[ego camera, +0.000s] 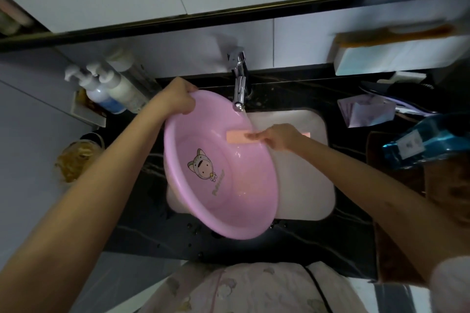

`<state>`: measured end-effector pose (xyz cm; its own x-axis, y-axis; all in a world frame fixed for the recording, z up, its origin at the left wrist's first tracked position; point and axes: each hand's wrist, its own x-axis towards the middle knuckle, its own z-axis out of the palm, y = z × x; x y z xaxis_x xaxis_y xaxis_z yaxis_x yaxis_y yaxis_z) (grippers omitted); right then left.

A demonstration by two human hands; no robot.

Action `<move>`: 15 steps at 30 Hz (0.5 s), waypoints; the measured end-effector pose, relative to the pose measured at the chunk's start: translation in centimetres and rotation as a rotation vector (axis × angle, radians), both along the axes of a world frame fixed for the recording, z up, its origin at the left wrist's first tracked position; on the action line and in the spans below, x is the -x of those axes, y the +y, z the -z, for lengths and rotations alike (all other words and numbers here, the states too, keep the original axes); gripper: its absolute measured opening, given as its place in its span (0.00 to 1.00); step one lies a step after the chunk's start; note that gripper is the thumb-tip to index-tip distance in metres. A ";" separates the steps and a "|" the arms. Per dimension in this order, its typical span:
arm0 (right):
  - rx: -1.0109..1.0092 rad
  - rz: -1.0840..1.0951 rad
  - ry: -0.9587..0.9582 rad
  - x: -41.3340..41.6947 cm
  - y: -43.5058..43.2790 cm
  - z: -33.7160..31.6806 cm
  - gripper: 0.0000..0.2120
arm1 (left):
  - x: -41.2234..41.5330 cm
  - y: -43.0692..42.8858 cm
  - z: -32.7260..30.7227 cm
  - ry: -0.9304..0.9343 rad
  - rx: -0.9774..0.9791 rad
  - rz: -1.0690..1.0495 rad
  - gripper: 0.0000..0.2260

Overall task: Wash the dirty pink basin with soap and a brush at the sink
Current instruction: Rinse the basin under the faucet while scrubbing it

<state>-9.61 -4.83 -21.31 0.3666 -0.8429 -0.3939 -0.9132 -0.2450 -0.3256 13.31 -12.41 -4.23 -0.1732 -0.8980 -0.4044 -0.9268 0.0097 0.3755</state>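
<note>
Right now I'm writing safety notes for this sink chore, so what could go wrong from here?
The pink basin is tilted, held only at its far rim by the left hand; wet, it could slip into the sink. Its near edge overhangs the dark counter, so water from the faucet may spill forward toward the person. The right hand scrubbing with the brush pushes sideways, which might twist the basin loose.
</note>
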 end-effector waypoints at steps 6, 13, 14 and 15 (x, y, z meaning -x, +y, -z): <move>-0.596 -0.071 -0.152 0.5 -1.5 0.5 0.18 | 0.0 -0.2 0.3 -0.015 -0.008 -0.018 0.27; 0.304 -0.237 0.199 -0.8 -5.2 -4.7 0.16 | 0.1 -0.2 0.0 -0.032 -0.024 0.020 0.25; 0.373 -0.269 0.221 -0.8 -5.1 -4.8 0.17 | 0.1 -0.2 0.0 -0.037 -0.020 0.020 0.24; 0.366 -0.282 0.241 -0.6 -4.8 -4.4 0.17 | 0.1 -0.2 0.1 -0.042 -0.015 0.021 0.24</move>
